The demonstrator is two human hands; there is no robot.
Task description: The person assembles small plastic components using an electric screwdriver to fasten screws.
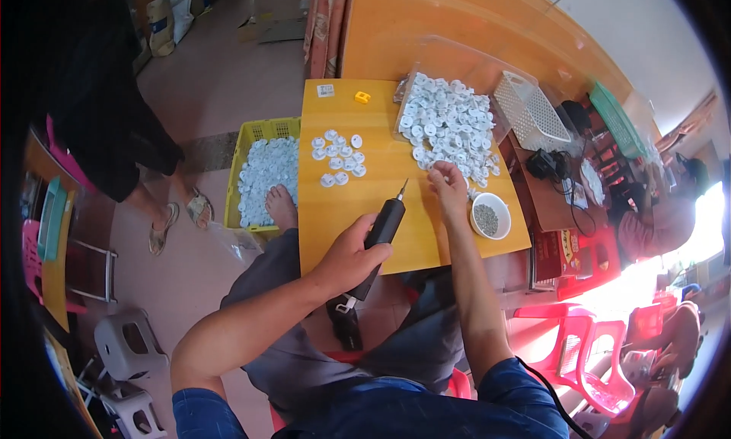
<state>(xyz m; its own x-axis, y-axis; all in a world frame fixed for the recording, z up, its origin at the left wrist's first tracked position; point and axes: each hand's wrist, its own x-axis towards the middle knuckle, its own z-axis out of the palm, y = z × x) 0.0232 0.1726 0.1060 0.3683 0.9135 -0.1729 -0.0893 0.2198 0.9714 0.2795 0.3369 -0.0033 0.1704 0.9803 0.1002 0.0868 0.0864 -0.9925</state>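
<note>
My left hand (352,256) is wrapped round a black electric screwdriver (384,237), its thin metal bit pointing up and away over the yellow table (365,222). At the near edge of a big heap of white round plastic parts (445,119), the fingers of my right hand (449,186) are pinched together. Whatever is between those fingertips is too small to make out. A loose group of the same white parts (335,156) lies left of the screwdriver tip. Beside my right wrist stands a white bowl (478,227) of small grey metal pieces, probably screws.
A clear tray (396,127) holds the heap. A small yellow piece (362,97) lies at the table's far side. Left of the table, a yellow crate (242,153) is full of white parts, with a bare foot at it. Another person (114,96) stands at left; stools are around.
</note>
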